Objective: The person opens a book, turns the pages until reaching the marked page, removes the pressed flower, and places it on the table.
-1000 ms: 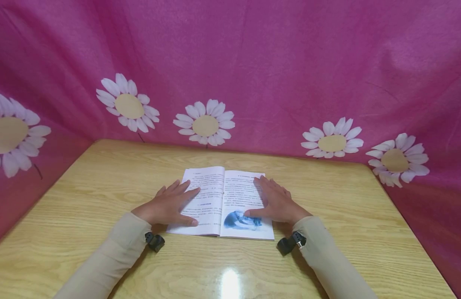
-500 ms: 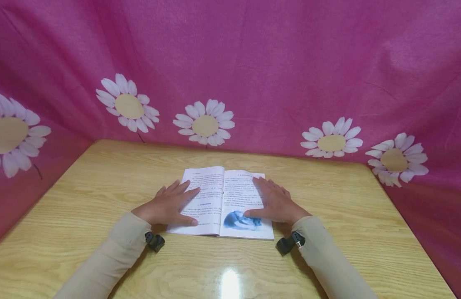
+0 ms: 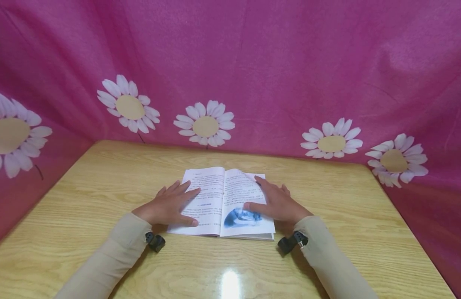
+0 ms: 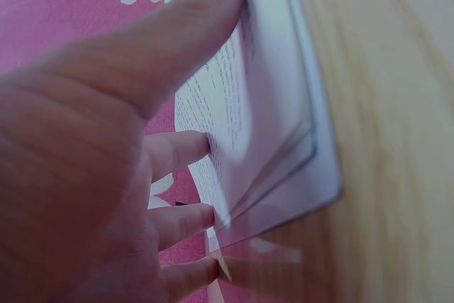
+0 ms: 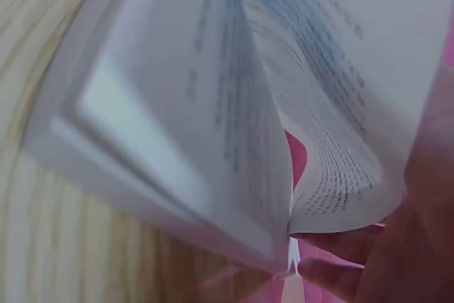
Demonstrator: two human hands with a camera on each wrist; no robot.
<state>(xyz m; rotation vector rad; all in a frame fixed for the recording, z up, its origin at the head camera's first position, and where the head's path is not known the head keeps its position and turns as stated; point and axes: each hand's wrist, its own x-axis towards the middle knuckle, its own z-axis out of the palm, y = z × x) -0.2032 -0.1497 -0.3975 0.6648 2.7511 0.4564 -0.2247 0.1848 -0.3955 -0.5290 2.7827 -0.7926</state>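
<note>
White-paged printed book (image 3: 210,195) lies open on a wood-grain table (image 3: 331,191), at six o'clock. At its nine, the left hand (image 3: 166,207) rests, fingers spread; at three, the right hand (image 3: 284,204) touches a raised, curling leaf (image 3: 237,192), fingers extended, thumb apart.

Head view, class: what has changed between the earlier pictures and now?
The right-hand page has lifted and bowed upward, baring paper below its near edge; the right hand is against it, but whether it grips isn't clear. The left hand stays on the left-hand page.
</note>
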